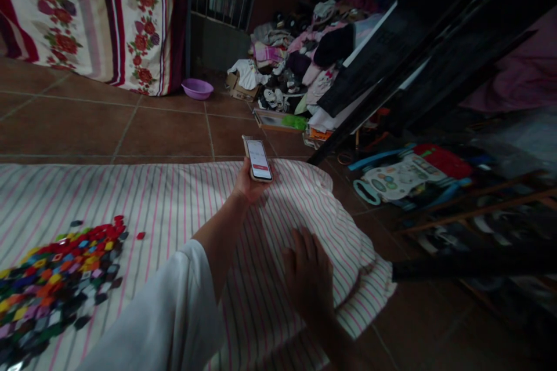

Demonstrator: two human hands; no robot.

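Left hand (249, 184) grips a phone (258, 159), screen lit, held up over the far edge of the striped sheet (183, 203); right hand (310, 278) lies flat, fingers spread, on the sheet's bunched right end. The coloured tile pile (52, 284) at the sheet's left end looks untouched and unsorted. Only container: purple basin (197, 88) on the floor beyond the sheet, contents not visible.

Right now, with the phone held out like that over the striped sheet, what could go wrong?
1. The left hand holds the phone out at arm's length near the sheet's far edge; a slip could drop it onto the tiled floor.
2. The right hand presses on the sheet's bunched corner; a tug there might scatter the pile of small coloured pieces.
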